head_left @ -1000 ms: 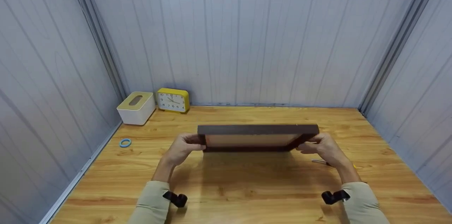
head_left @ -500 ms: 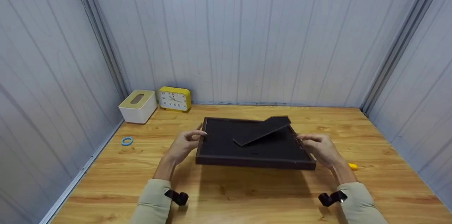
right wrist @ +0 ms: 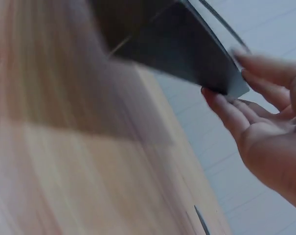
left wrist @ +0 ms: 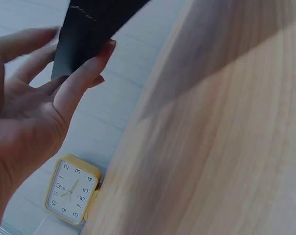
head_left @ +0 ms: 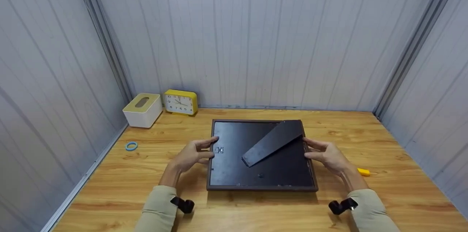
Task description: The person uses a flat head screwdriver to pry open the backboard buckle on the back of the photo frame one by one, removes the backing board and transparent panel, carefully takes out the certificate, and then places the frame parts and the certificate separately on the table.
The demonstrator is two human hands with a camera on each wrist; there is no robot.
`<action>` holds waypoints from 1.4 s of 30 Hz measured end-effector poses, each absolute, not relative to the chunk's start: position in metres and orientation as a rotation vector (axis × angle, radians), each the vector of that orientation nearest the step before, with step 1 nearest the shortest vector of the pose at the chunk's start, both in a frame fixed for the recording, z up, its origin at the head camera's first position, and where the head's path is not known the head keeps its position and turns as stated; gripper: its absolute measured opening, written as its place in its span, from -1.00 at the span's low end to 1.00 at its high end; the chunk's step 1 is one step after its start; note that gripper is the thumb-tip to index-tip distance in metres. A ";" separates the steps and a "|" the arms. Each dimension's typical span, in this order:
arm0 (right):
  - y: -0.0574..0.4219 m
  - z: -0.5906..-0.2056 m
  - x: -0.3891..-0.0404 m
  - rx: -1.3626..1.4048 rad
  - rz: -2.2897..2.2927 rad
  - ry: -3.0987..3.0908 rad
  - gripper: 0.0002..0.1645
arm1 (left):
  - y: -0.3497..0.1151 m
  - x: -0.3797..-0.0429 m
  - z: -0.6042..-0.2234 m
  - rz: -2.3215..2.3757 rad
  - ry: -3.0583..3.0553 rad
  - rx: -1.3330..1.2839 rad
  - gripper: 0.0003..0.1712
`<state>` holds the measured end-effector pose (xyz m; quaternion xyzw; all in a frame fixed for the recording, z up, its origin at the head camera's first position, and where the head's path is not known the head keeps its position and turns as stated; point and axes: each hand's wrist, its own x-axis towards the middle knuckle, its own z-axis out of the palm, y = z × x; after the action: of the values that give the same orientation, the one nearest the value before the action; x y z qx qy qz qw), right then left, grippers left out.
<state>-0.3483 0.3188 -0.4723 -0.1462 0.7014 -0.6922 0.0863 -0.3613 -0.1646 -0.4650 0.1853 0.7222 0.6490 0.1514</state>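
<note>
A dark brown picture frame (head_left: 234,173) is held just above the table, its black back panel facing up in the head view. A tapered easel stand (head_left: 272,144) lies slantwise across that back. My left hand (head_left: 190,155) grips the left side of the frame, thumb and fingers on either side of the edge. On the opposite side, my right hand (head_left: 327,155) pinches the right edge. In the left wrist view, the fingers (left wrist: 84,81) hold the dark frame edge (left wrist: 81,44). The right wrist view has the frame (right wrist: 172,49) between thumb and fingers, clear of the wood.
A yellow alarm clock (head_left: 181,102) and a white tissue box (head_left: 142,111) with a yellowish lid stand at the back left. A blue ring (head_left: 131,146) lies on the wooden table (head_left: 157,129). Beside my right wrist is a yellow object (head_left: 363,172), partly hidden.
The frame has turned in both hands: a second ago its edge and underside faced me, then its back tipped into view. Now the back faces up more fully. Both hands have kept hold.
</note>
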 end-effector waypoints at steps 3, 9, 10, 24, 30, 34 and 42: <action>0.315 -0.476 -0.348 -0.420 -1.926 2.210 -0.21 | -0.162 -0.361 -0.469 1.828 2.063 0.557 -0.10; 0.306 -0.480 -0.346 -0.453 -1.687 2.380 -0.12 | -0.150 -0.359 -0.476 1.620 2.265 0.595 -0.02; 0.305 -0.480 -0.346 -0.475 -1.665 2.385 -0.09 | -0.148 -0.358 -0.477 1.562 2.326 0.605 -0.04; 0.307 -0.488 -0.343 -0.596 -1.185 2.563 -0.14 | -0.137 -0.354 -0.480 1.208 2.674 0.605 -0.22; 0.309 -0.491 -0.342 -0.546 -1.091 2.567 0.12 | -0.138 -0.352 -0.483 1.178 2.686 0.568 -0.22; 0.309 -0.489 -0.342 -0.538 -1.085 2.561 0.14 | -0.138 -0.352 -0.484 1.160 2.687 0.576 -0.23; 0.308 -0.486 -0.342 -0.489 -1.060 2.577 0.14 | -0.138 -0.349 -0.477 1.004 2.673 0.554 -0.20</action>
<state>-0.3419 0.3081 -0.4861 -0.1709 0.8998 -0.3701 0.1555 -0.3493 -0.1379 -0.4772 0.1891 0.9127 0.3430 0.1163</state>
